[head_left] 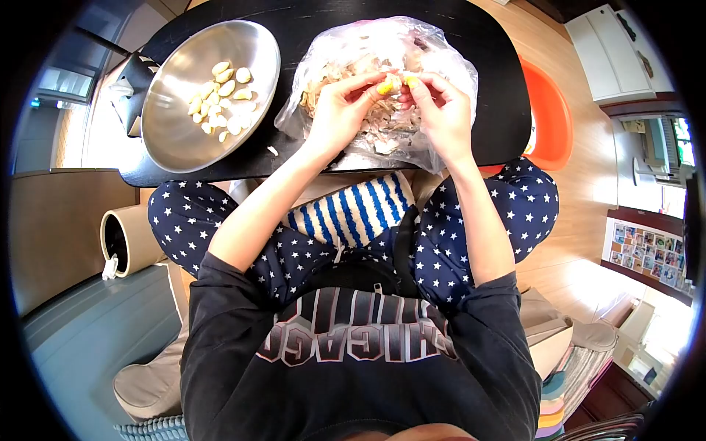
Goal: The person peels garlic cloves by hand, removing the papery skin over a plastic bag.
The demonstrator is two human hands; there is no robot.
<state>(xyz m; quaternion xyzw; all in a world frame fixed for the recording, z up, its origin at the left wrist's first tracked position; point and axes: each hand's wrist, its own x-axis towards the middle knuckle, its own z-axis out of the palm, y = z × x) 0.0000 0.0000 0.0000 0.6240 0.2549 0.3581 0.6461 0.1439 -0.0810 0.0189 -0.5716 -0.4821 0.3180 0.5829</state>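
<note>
Both hands meet over a clear plastic bag [456, 73] filled with papery garlic skins [382, 132]. My left hand [346, 110] and my right hand [443, 114] pinch a small pale piece, likely a garlic clove [396, 82], between thumbs and fingertips. The thumbnails look yellow. To the left, a wide steel bowl [173, 136] holds several peeled garlic cloves [220, 95]. A small scrap of skin [273, 151] lies on the black table between bowl and bag.
The black table [294, 22] has a rounded edge. A tissue box [136, 92] stands at its left end, beside the bowl. An orange round object [548, 114] is beyond the right edge. A striped blue and white cloth [357, 212] lies on the lap.
</note>
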